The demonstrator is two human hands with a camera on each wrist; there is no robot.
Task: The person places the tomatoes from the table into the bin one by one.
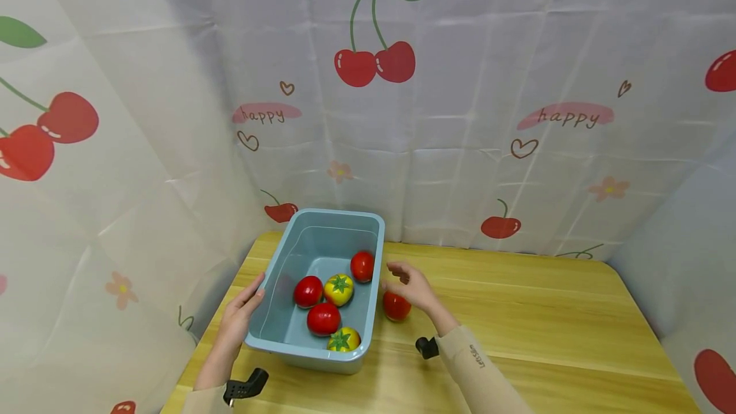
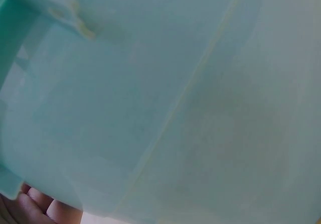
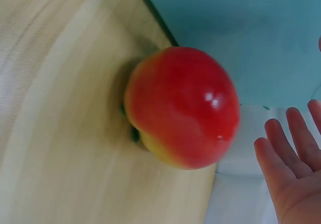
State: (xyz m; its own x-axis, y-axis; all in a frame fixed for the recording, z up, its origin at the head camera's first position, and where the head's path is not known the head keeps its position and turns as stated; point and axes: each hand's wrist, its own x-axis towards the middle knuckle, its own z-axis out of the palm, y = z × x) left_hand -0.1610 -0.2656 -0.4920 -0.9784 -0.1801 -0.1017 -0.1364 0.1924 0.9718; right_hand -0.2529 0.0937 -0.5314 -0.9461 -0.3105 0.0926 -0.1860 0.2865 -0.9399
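A light blue plastic bin [image 1: 376, 235] stands on the table with several glossy toy tomatoes in it. Some show their red side, like the tomato [image 1: 323, 319] near the middle; others show yellow tops with green leaves [image 1: 338, 289]. My left hand [image 1: 234, 323] holds the bin's left rim; in the left wrist view the bin's outer wall [image 2: 150, 108] hides most of its fingers. Outside the bin, against its right side, one red tomato [image 3: 183, 108] lies on the table. Just above it my right hand [image 1: 413, 286] hovers, fingers spread and holding nothing, partly covering it in the head view.
The wooden table [image 1: 517, 312] extends to the right of the bin. A white curtain [image 1: 448, 165] printed with cherries hangs close behind the table and along both sides. Black wrist cameras [image 1: 246, 386] sit on both forearms.
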